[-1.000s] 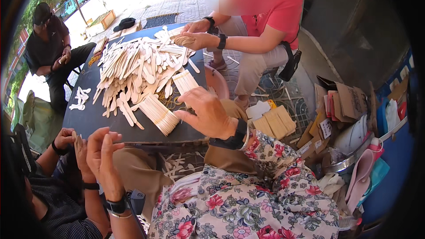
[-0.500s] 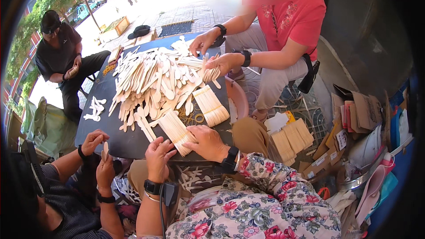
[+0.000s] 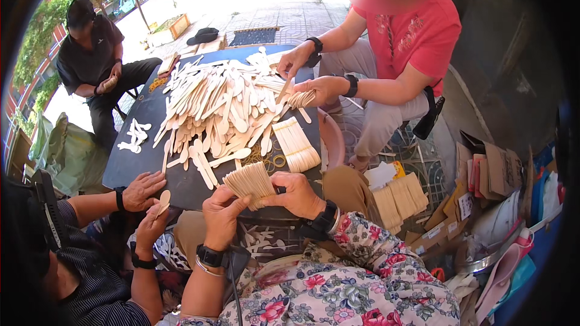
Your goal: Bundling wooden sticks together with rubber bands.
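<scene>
in the head view the left hand [image 3: 222,212] and the right hand [image 3: 297,195] are both closing around a fanned bundle of flat wooden sticks [image 3: 251,182], fingers wrapped on it from either side at the near edge of the dark table [image 3: 130,163]. beyond it a second tidy stack of sticks [image 3: 295,143] is lying beside some rubber bands [image 3: 273,160] and a big loose heap of wooden spoons [image 3: 220,108], while other people are working around the table.
</scene>
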The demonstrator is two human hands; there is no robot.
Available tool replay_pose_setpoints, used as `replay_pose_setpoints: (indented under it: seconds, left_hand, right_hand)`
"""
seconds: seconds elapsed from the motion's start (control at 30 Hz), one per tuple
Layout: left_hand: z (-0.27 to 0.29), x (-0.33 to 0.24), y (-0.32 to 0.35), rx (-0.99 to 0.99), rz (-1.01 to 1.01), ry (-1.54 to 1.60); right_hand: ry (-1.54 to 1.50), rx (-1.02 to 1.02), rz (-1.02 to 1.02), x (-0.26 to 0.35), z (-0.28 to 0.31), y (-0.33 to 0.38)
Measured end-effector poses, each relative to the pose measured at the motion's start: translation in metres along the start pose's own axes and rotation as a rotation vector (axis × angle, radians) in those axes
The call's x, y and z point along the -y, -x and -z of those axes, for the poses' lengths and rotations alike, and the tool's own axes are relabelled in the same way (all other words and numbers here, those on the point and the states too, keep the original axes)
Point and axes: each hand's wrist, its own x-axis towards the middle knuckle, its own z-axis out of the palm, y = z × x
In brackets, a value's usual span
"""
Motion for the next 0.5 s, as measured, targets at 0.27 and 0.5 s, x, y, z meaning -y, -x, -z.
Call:
replay_pose_setpoints:
  seconds: [0.27, 0.5]
  left_hand:
    - [-0.004, -0.023, 0.009, 0.082, -0.028, -0.104]
    - [0.005, -0.042, 0.01, 0.113, -0.062, -0.237]
  right_hand:
    - [-0.066, -0.018, 0.134, -0.005, -0.002, 0.007]
    - [-0.088, 0.056, 0.129, -0.008, -0.002, 0.009]
